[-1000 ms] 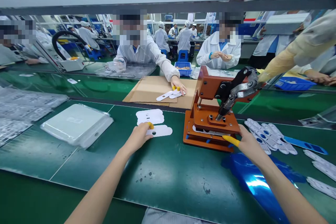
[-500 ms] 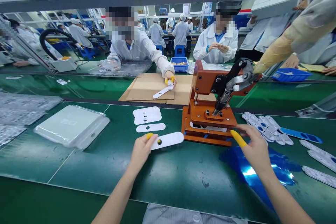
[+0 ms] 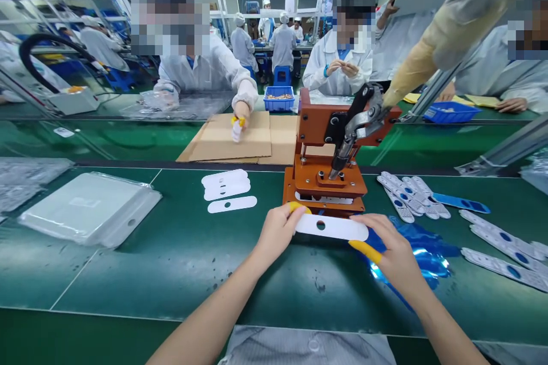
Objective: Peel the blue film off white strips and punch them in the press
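- The left hand (image 3: 277, 234) pinched the white strip (image 3: 342, 228) at its left end, thumb in front and a yellow-covered finger behind.
- The right hand (image 3: 396, 254) was partly open around the strip's right end, fingertips at the upper edge and the yellow-covered thumb just below the lower edge; how firmly it touched could not be told.
- The strip was in front of the orange press (image 3: 314, 183), overlapping its base from this viewpoint.
- Its long axis ran left to right, nearly level, the right end dipping slightly; both ends were rounded, and the round hole lay nearer the left end.
- On the green work surface (image 3: 274, 302), left of the press, a single white strip (image 3: 242, 203) lay with its axis rising slightly rightward.
- Just beyond it, overlapping white strips (image 3: 235, 189) pointed much the same way.
- A pale piece (image 3: 302, 197) sat inside the press, lengthwise across it.
- To the right, printed strips (image 3: 396, 199) lay fanned, slanting from upper left to lower right, beside a blue strip (image 3: 462, 203).
- Blue film (image 3: 432, 265) lay near the right hand.
- Across the bench, a co-worker's hand (image 3: 242, 109) held a small white piece over cardboard (image 3: 209, 145).
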Action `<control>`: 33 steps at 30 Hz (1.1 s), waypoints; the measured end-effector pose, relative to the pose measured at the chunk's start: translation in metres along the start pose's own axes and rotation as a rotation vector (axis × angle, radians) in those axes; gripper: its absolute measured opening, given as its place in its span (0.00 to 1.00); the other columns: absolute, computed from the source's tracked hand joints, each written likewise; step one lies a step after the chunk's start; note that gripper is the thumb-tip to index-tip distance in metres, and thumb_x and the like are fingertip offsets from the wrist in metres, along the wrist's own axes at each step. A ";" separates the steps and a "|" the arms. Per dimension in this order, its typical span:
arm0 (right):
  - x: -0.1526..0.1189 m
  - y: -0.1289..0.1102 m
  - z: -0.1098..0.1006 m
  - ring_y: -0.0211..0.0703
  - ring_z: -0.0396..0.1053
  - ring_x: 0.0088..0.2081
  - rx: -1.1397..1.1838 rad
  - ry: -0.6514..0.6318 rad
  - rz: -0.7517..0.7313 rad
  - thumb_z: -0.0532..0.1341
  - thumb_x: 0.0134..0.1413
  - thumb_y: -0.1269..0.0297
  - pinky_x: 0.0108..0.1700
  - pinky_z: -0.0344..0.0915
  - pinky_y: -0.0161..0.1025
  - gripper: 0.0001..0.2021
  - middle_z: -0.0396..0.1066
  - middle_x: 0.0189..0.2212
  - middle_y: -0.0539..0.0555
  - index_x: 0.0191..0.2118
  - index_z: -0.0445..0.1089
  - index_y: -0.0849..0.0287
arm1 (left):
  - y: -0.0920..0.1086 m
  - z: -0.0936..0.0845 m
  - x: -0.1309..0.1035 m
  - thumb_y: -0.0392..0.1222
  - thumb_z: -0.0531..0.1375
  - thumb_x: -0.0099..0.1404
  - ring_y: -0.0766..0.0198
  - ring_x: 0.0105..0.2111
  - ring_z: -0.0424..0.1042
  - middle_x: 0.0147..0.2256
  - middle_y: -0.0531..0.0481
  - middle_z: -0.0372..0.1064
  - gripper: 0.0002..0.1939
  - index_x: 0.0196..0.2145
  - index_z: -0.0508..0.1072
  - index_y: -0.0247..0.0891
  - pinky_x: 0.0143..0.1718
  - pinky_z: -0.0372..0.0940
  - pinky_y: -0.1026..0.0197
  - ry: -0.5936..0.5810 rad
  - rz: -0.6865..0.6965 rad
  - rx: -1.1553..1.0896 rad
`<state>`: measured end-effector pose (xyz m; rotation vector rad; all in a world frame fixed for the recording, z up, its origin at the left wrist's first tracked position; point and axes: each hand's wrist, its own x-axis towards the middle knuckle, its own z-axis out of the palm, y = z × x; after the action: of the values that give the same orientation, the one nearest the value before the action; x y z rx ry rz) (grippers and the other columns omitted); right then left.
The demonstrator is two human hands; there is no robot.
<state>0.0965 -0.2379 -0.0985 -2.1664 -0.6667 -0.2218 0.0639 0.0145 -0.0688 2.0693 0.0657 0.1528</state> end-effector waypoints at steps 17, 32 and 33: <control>0.069 0.023 0.008 0.57 0.58 0.58 0.053 -0.082 0.153 0.60 0.49 0.43 0.58 0.57 0.52 0.27 0.62 0.55 0.60 0.49 0.67 0.56 | -0.033 -0.001 0.011 0.41 0.48 0.70 0.58 0.49 0.66 0.52 0.44 0.64 0.16 0.53 0.63 0.41 0.48 0.65 0.55 0.198 0.280 0.121; 0.042 0.040 0.009 0.56 0.60 0.57 -0.073 0.168 -0.084 0.54 0.58 0.61 0.56 0.58 0.56 0.11 0.65 0.52 0.57 0.36 0.74 0.54 | -0.046 -0.003 0.012 0.40 0.48 0.70 0.57 0.51 0.64 0.54 0.43 0.60 0.13 0.49 0.67 0.41 0.51 0.63 0.53 0.245 0.412 0.239; 0.050 0.032 0.001 0.55 0.64 0.54 -0.048 0.202 -0.050 0.54 0.58 0.61 0.54 0.60 0.55 0.11 0.68 0.49 0.57 0.34 0.74 0.55 | -0.048 -0.005 0.011 0.40 0.48 0.70 0.59 0.49 0.65 0.53 0.43 0.60 0.14 0.50 0.65 0.41 0.49 0.64 0.55 0.293 0.386 0.191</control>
<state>0.1562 -0.2340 -0.1021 -2.1393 -0.6051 -0.4805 0.0748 0.0430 -0.1078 2.2170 -0.1468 0.7098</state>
